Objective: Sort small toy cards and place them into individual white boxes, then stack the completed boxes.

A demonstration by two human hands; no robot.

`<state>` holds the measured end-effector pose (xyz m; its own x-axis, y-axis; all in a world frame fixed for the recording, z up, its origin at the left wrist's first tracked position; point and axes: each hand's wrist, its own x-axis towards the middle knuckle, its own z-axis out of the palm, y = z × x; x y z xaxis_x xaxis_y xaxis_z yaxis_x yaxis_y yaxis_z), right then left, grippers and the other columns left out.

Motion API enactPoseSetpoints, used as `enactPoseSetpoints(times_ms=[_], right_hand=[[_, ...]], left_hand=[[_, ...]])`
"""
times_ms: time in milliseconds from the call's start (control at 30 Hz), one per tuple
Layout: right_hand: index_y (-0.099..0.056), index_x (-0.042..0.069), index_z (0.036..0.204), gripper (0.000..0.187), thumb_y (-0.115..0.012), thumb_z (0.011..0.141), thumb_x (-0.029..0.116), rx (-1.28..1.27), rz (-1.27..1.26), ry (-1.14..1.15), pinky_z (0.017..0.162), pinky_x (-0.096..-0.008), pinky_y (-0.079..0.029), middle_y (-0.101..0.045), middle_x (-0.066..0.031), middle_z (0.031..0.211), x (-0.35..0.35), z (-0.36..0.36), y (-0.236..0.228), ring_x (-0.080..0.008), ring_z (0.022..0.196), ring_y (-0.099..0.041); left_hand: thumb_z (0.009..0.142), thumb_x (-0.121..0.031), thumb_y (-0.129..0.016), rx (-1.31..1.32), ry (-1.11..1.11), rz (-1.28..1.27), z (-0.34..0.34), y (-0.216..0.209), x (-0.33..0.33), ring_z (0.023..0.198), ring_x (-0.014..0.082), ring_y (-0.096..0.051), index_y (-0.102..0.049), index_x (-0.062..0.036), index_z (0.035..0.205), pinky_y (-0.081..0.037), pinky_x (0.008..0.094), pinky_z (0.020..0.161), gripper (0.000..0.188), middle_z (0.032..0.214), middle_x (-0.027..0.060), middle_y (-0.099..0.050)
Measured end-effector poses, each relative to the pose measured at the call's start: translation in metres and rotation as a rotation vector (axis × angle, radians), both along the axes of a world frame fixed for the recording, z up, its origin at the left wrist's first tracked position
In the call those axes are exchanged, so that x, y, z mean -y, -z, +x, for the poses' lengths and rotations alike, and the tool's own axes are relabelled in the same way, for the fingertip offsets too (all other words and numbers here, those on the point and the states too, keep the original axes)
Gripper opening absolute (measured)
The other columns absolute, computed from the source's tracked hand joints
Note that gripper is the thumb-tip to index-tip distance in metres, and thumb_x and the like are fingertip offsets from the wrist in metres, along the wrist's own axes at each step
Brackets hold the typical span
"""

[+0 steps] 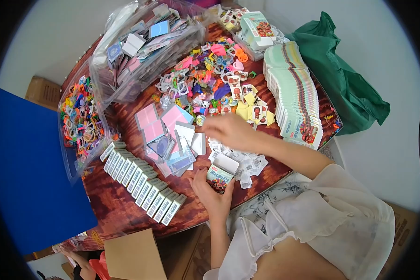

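Observation:
My left hand [211, 192] is wrapped round a small green and white box [218, 179] near the table's front edge; its top flap stands open. Over the middle of the table is my right hand [231, 133], fingers curled together and thumb tucked in. Whatever its fingertips may hold is hidden. Just beyond those fingertips begins a heap of small colourful plastic toys [205, 70]. Pink, blue and white cards [175, 135] lie loose to the left of the hand. Small white printed packets [247, 165] are scattered beneath the right forearm, beside the box.
A row of closed boxes [144, 184] stands front left. Flattened cartons [294, 93] are stacked right. At the back stands a clear bin of cards [144, 42]; a clear tub of toys [84, 116] is far left. Another person's hand [70, 254] shows lower left, near an open carton [135, 256].

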<state>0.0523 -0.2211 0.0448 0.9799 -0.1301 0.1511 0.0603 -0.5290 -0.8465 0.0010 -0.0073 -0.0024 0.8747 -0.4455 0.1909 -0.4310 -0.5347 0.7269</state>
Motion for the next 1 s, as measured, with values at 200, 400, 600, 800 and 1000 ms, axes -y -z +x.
enactPoseSetpoints(times_ms=[200, 400, 600, 800, 1000], right_hand=[[-0.066, 0.003, 0.092, 0.010, -0.063, 0.087, 0.011, 0.144, -0.150, 0.325, 0.065, -0.0383, -0.050, -0.067, -0.0132, 0.079, 0.059, 0.057, 0.026, -0.0290, 0.072, -0.066], [-0.065, 0.003, 0.092, 0.014, -0.068, 0.085, 0.014, 0.099, -0.138, 0.553, 0.063, -0.0381, -0.049, -0.067, -0.0126, 0.077, 0.088, 0.088, 0.038, -0.0271, 0.070, -0.066], [-0.062, 0.002, 0.100, 0.024, -0.073, 0.081, 0.012, 0.060, -0.064, 0.518, 0.059, -0.0348, -0.048, -0.066, -0.0084, 0.074, 0.087, 0.112, 0.048, -0.0190, 0.066, -0.063], [-0.065, 0.002, 0.100, 0.016, -0.069, 0.085, 0.005, -0.045, 0.511, 0.326, 0.048, -0.0198, -0.039, -0.060, 0.0021, 0.073, 0.086, 0.083, 0.036, -0.0044, 0.059, -0.055], [-0.066, 0.002, 0.101, 0.016, -0.067, 0.085, 0.004, 0.054, 0.279, 0.320, 0.054, -0.0242, -0.042, -0.060, 0.0026, 0.073, 0.092, 0.059, 0.029, -0.0059, 0.064, -0.056]], left_hand=[[0.070, -0.027, -0.085, 0.061, 0.035, 0.063, 0.003, 0.000, 0.002, 0.129, 0.0397, -0.041, -0.046, 0.0005, 0.127, -0.017, 0.0599, 0.116, 0.074, 0.131, 0.0181, -0.050], [0.071, -0.027, -0.084, 0.059, 0.040, 0.073, 0.003, -0.003, 0.002, 0.130, 0.0405, -0.040, -0.046, 0.0004, 0.127, -0.017, 0.0597, 0.116, 0.073, 0.132, 0.0184, -0.050], [0.065, -0.022, -0.088, 0.085, 0.017, 0.089, 0.001, -0.006, 0.006, 0.127, 0.0395, -0.044, -0.049, -0.0007, 0.125, -0.023, 0.0567, 0.116, 0.075, 0.130, 0.0188, -0.051], [0.065, -0.023, -0.088, 0.084, 0.012, 0.092, 0.002, -0.002, 0.002, 0.127, 0.0394, -0.043, -0.049, -0.0005, 0.126, -0.023, 0.0560, 0.116, 0.075, 0.130, 0.0187, -0.051], [0.068, -0.026, -0.086, 0.086, 0.032, 0.100, 0.002, -0.003, 0.003, 0.128, 0.0386, -0.042, -0.048, 0.0002, 0.127, -0.020, 0.0573, 0.116, 0.075, 0.131, 0.0184, -0.050]])
